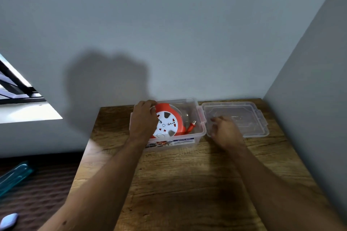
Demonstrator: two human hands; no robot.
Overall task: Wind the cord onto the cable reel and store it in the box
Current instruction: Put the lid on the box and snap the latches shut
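Note:
An orange and white cable reel (pixel 170 123) lies tilted inside a clear plastic box (pixel 195 136) at the back of the wooden table. Its orange plug (pixel 191 126) rests in the box to the right of the reel. My left hand (pixel 143 121) grips the reel's left rim and handle. My right hand (pixel 224 130) rests over the near left corner of the clear lid (pixel 242 116), which lies flat right of the box; its fingers are curled and I cannot tell whether they grip the lid.
The wooden table (pixel 187 184) stands in a corner, with grey walls behind and to the right. A window is at the far left. A teal object (pixel 13 176) and a pale rounded object (pixel 8 220) lie on the dark floor to the left.

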